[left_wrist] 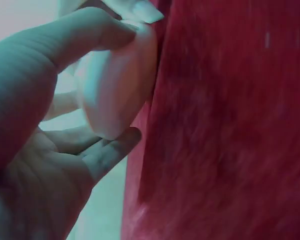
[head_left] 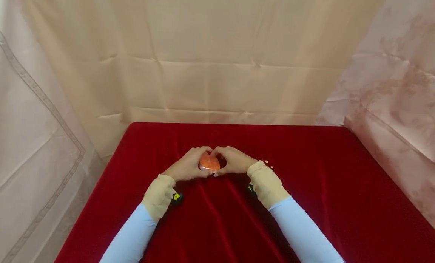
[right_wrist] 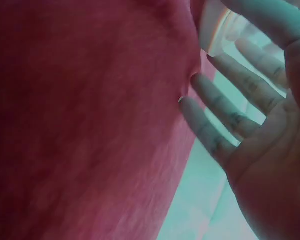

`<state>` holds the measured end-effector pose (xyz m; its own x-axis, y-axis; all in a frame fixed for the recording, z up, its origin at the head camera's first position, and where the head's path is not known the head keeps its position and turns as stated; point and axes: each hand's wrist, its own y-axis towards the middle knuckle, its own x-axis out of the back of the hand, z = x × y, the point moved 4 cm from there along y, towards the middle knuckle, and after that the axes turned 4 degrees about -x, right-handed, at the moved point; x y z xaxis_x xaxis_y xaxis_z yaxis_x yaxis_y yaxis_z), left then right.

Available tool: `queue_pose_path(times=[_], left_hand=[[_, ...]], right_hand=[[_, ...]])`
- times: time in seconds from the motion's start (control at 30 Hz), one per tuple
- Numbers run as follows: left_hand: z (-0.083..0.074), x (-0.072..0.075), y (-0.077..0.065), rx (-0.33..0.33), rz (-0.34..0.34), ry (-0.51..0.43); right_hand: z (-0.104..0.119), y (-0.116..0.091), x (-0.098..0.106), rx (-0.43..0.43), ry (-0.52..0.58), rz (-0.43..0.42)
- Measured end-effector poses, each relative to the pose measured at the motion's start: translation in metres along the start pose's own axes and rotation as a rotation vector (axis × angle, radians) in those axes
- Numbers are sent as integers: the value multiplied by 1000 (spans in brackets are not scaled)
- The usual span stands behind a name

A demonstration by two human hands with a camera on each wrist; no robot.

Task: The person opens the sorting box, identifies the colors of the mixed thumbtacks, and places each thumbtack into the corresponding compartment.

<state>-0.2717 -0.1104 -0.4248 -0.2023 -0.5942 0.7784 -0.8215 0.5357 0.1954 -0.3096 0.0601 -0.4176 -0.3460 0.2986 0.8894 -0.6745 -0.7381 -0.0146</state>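
Observation:
An orange rounded glossy case (head_left: 209,163) with a paler side is held just above the red cloth near the middle of the table. My left hand (head_left: 188,165) grips it, thumb on the near edge and fingers on the far edge. In the left wrist view the case (left_wrist: 117,82) looks pale and stands on edge between thumb and fingers. My right hand (head_left: 236,160) holds its right end by thumb and fingertips, with a gap before the palm. The right wrist view shows only one end of the case (right_wrist: 213,27); the other right fingers extend loosely.
Several small pale yellow pieces (head_left: 268,164) lie beside the right wrist. Red velvet cloth (head_left: 323,187) covers the table, with folds near the front. A beige curtain (head_left: 217,59) hangs behind, with pale drapes on both sides.

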Motion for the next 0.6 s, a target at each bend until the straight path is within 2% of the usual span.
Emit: queue_pose_path(times=[0.23,0.43,0.6], left_hand=[[-1,-17,-6,11,72,-30],[-11,-24,-7,-23,67,-46],[-25,-32,-4,-51,68,-59]], right_hand=[[-7,-20,-8,-4,-55,-28],[-5,-37,-10,39,-70,-65],[-3,-56,-3,23,-70,-84]])
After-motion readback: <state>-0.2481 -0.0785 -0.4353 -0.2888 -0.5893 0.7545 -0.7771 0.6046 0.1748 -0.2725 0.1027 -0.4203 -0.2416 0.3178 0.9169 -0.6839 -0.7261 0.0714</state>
